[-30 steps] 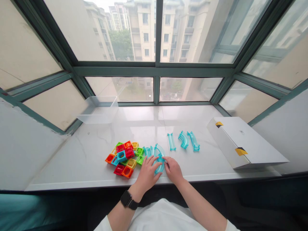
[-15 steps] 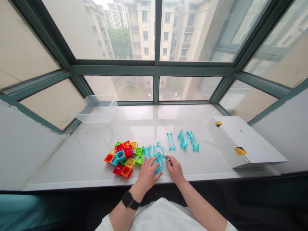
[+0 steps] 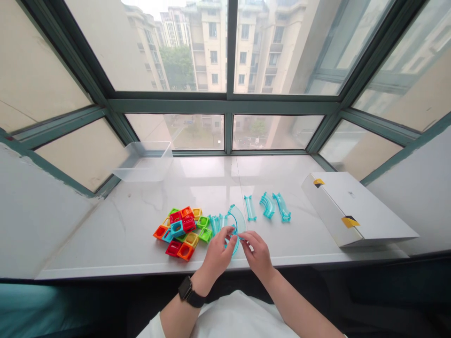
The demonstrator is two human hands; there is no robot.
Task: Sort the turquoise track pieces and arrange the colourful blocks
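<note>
A curved, clear turquoise track piece [image 3: 238, 217] is held between my two hands, just over the white sill. My left hand [image 3: 220, 251] is closed on its lower end with thumb and fingers. My right hand [image 3: 259, 251] pinches the same end from the other side. Fingers cover where they grip. Under my hands lies another curved turquoise piece [image 3: 235, 249], partly hidden. Beside my left hand are several straight turquoise track pieces [image 3: 214, 224]. Farther right lie a straight track piece [image 3: 250, 208], a curved track piece [image 3: 267, 205] and a wavy track piece [image 3: 282, 207].
Left of my hands is a pile of colourful square blocks [image 3: 181, 230]. A clear plastic bin [image 3: 144, 166] stands at the back left, by the window. On the right rests a white box [image 3: 362, 206] with yellow-and-black tabs. The sill's front edge [image 3: 141, 270] runs close to my body.
My left hand has gone from lying spread over the turquoise pieces to closing on the curved track piece. That piece has been lifted and turned between both hands.
</note>
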